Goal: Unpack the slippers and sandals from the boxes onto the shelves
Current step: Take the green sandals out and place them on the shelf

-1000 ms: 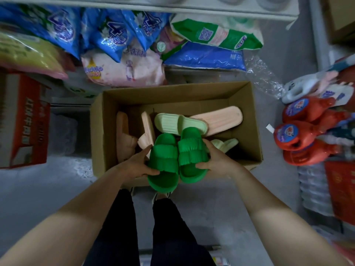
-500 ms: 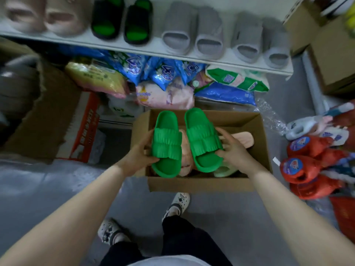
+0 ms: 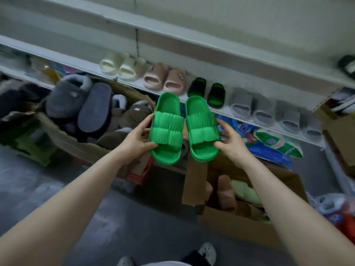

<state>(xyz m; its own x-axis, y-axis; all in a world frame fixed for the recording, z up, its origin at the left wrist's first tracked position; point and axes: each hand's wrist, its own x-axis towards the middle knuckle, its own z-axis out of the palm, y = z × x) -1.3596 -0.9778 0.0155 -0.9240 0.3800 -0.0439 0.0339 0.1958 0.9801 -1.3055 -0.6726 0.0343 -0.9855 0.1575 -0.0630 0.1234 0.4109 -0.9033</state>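
Each hand grips one green slipper by its outer edge, left hand [image 3: 137, 140] and right hand [image 3: 231, 145], keeping the pair [image 3: 184, 127] side by side, toes forward, above the box [image 3: 238, 227], probably for the shelf [image 3: 192, 96].

Blue and green plastic bags [image 3: 269, 148] piled under the shelf, right side. Red-capped bottles [image 3: 343, 217] at far right edge (blurred, probably detergent). Red-printed carton [image 3: 140, 173] on grey floor [image 3: 57, 189], centre. Greenish bundle [image 3: 34, 143] at left.
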